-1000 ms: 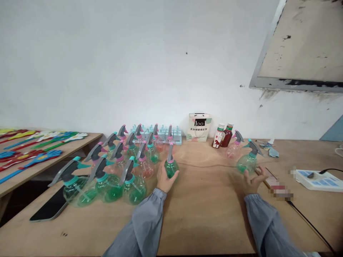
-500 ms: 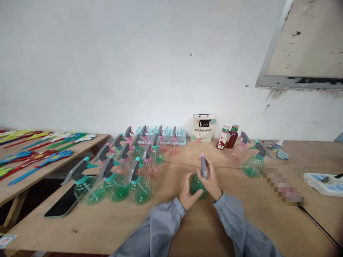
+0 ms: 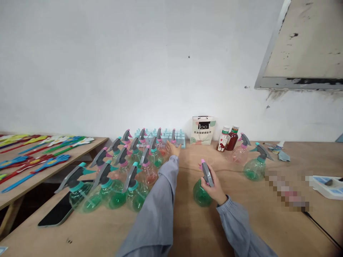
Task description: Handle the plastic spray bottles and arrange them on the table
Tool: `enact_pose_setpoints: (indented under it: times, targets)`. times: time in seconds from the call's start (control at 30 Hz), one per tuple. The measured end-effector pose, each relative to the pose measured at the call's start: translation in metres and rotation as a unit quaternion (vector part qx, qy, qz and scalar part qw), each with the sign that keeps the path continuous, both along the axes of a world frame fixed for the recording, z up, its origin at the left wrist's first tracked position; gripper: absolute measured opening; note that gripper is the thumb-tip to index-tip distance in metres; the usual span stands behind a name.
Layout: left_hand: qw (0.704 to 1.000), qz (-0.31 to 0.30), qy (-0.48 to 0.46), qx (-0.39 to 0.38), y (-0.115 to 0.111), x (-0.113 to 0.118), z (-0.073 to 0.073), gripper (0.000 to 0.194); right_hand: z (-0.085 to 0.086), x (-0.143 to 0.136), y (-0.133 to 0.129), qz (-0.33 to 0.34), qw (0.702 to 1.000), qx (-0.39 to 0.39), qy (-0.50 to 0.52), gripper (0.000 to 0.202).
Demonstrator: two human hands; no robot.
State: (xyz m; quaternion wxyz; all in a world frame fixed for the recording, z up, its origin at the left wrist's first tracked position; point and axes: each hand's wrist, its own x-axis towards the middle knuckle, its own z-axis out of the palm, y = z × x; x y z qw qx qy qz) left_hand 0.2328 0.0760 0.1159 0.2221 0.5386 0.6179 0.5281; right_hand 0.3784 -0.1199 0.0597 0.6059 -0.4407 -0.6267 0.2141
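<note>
My right hand [image 3: 213, 188] grips a green spray bottle [image 3: 201, 194] with a grey and pink trigger head, standing on the wooden table [image 3: 187, 217] in front of me. My left hand [image 3: 172, 148] is stretched far forward to the back of a cluster of spray bottles [image 3: 125, 171], its fingers at a pink-capped bottle [image 3: 173, 137] in the rear row. Whether it grips that bottle I cannot tell. Both arms wear grey sleeves.
Two more spray bottles [image 3: 253, 165] stand at the right, near two dark drink bottles [image 3: 227, 138] and a small paper bag [image 3: 203, 130]. A phone [image 3: 57, 213] lies at the left front. A white power strip [image 3: 327, 184] and cable sit far right. Colourful plastic hand clappers [image 3: 34, 157] cover a side table.
My left hand has let go of the green bottle and reached forward to the back row. My right hand now holds the bottle alone, slightly nearer and to the right.
</note>
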Motion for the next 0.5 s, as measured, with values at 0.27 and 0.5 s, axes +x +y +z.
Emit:
enact_pose_setpoints:
  times: [0.27,0.5]
  targets:
    - [0.996,-0.055,0.052,-0.035,-0.032,-0.020,-0.021,0.058,0.010,0.004,-0.001,0.019,0.999,-0.023,-0.021,0.066]
    - [0.987,-0.083,0.136,0.036,-0.100,-0.059,-0.052,0.061,0.029,0.015,0.022,0.041,0.995,-0.083,0.027,0.043]
